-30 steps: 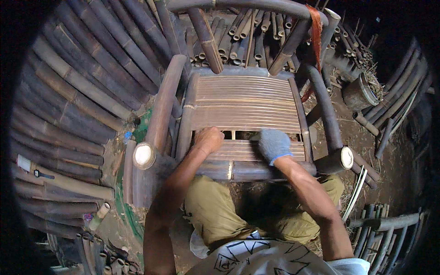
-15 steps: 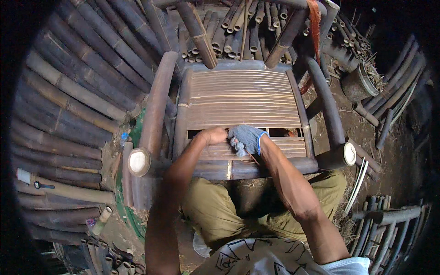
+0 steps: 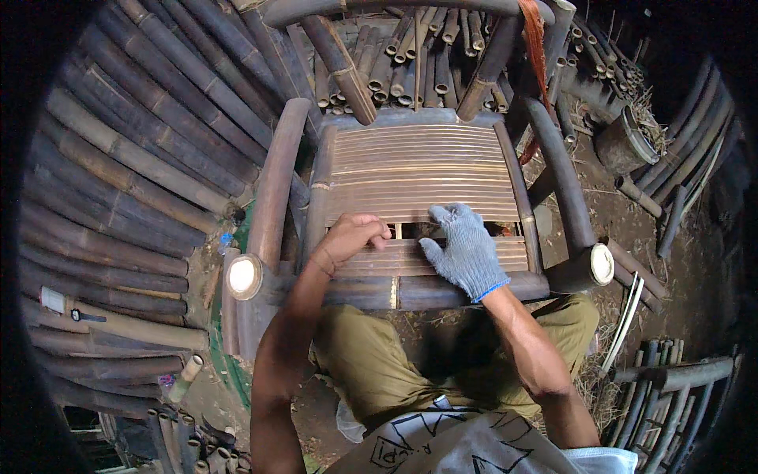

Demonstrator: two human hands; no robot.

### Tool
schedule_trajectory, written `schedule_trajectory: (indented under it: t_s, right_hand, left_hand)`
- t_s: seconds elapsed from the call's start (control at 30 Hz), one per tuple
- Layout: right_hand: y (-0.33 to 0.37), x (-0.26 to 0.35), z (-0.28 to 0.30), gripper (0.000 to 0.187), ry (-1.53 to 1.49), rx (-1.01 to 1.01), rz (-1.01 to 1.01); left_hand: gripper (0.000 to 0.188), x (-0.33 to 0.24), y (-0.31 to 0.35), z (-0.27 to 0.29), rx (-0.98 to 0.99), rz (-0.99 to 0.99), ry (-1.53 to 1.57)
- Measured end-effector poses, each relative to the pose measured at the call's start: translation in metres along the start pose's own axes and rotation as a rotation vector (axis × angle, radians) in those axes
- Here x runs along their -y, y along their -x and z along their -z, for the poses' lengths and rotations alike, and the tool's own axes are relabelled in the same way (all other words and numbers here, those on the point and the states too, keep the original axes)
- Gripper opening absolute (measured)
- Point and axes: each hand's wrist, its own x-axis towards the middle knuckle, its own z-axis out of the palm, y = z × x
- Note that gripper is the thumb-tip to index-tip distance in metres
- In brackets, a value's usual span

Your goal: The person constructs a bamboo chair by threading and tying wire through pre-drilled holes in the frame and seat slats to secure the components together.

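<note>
A bamboo chair (image 3: 272, 189) stands in front of me, its seat of narrow brown slats (image 3: 422, 174) facing up. A dark gap runs across the front part of the seat, with a short pale strip (image 3: 399, 230) showing in it. My left hand (image 3: 355, 239), bare, rests at the gap's left side on the front slats. Its fingers are curled closed, and what they hold, if anything, is hidden. My right hand (image 3: 464, 249), in a grey knit glove with a blue cuff, lies over the gap's right part, thumb and fingers apart, with nothing seen in it.
Thick dark bamboo poles (image 3: 118, 182) lie stacked along the left. Cut bamboo tubes (image 3: 442, 71) are piled behind the chair. A bucket (image 3: 624, 142) of shavings stands at the far right, and a small bamboo rack (image 3: 671, 379) at the near right. An orange strap (image 3: 534, 47) hangs from the chair back.
My right hand has moved right, away from my left, and its bunched fingers have spread. My left hand has shifted slightly left and turned. The view has shifted a little.
</note>
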Motion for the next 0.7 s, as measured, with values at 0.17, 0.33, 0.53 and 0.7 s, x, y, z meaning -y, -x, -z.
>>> schedule_trajectory:
  t_s: [0.17, 0.33, 0.53, 0.7]
  right_hand:
    - [0.010, 0.009, -0.018, 0.032, -0.289, -0.131, 0.188]
    - [0.026, 0.007, 0.003, 0.019, -0.734, 0.173, -0.112]
    - [0.139, -0.026, 0.180, 0.011, -0.406, -0.161, -0.228]
    - [0.227, -0.073, 0.340, 0.015, -0.004, -0.648, -0.160]
  left_hand:
    - [0.021, -0.012, 0.006, -0.009, 0.233, 0.011, 0.118]
    - [0.023, -0.017, 0.006, -0.011, 0.172, 0.041, 0.177]
    - [0.037, -0.004, -0.029, -0.023, -0.195, 0.157, 0.160]
    - [0.046, 0.005, -0.019, -0.035, -0.249, -0.352, -0.855]
